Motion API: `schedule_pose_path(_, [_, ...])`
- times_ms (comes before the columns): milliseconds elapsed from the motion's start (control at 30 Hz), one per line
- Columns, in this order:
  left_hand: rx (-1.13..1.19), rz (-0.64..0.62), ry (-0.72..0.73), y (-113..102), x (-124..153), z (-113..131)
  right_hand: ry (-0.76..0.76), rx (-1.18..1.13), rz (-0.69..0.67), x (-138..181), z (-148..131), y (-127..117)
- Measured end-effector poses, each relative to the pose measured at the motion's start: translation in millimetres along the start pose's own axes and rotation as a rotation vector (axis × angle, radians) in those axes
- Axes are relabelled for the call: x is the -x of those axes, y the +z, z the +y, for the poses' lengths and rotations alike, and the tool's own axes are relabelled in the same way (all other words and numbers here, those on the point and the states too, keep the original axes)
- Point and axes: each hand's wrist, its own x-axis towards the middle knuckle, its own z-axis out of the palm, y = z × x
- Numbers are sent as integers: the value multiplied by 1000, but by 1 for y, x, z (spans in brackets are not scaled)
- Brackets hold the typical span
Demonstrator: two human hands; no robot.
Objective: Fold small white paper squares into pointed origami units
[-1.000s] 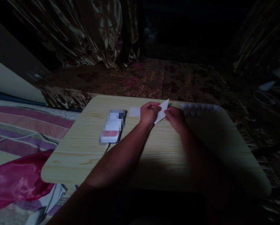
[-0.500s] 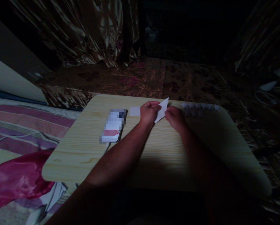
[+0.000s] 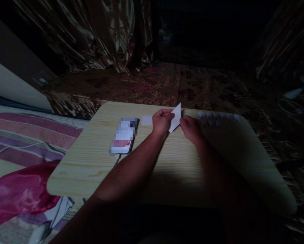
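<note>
A small white folded paper (image 3: pixel 176 116) with a pointed top is held just above the far part of a light wooden table (image 3: pixel 90 162). My left hand (image 3: pixel 161 122) pinches its left side, fingers curled. My right hand (image 3: pixel 191 128) pinches its right lower edge. Behind my left hand a white paper slip (image 3: pixel 146 120) lies flat on the table. To the right, a row of several small folded paper pieces (image 3: pixel 218 118) lies near the table's far edge.
A phone (image 3: pixel 123 135) with a cable lies left of my hands. A striped cloth (image 3: pixel 22 132) and a pink shiny fabric (image 3: pixel 17 193) lie to the left of the table. Dark patterned curtains (image 3: pixel 90 34) and carpet (image 3: pixel 154 84) are behind.
The paper's tip has turned slightly more upright between my hands. The hands stay in nearly the same place.
</note>
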Motion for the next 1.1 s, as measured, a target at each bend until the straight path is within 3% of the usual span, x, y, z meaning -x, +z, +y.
schedule_pose_path(267, [-46,-60,8,-1,2,-1,55,-189,26,0,10,5])
schedule_pose_path(433, [-71,-179,-32,-1,2,-4,89,-212,117,-4,10,1])
schedule_pose_path(633, [-133,-292,-29,-3,2,-6,-13,-168,86,-3,10,1])
schedule_pose_path(1100, [-101,-230,-38,-3,5,-2,-99,-209,6,-1,15,4])
